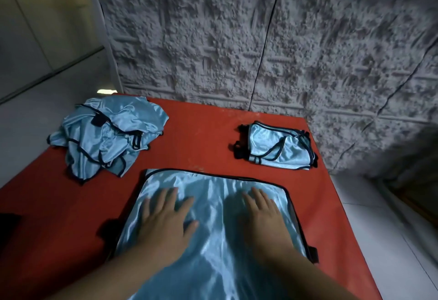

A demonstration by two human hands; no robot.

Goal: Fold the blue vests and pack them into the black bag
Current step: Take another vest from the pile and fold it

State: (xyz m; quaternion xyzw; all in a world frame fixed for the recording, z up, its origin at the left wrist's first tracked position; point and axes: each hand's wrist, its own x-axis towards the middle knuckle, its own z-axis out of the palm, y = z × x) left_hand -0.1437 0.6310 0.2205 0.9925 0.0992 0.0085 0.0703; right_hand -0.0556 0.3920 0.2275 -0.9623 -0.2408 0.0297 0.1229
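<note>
On the red counter, a blue vest is spread flat beneath both hands; the left hand and right hand are laid palm-down on it, fingers straight and spread wide.

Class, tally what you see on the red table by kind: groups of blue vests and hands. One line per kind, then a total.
Spread vest: 1
Unfolded pile: 1
Folded stack: 1
Hands, left hand and right hand: 2
Total: 5
</note>
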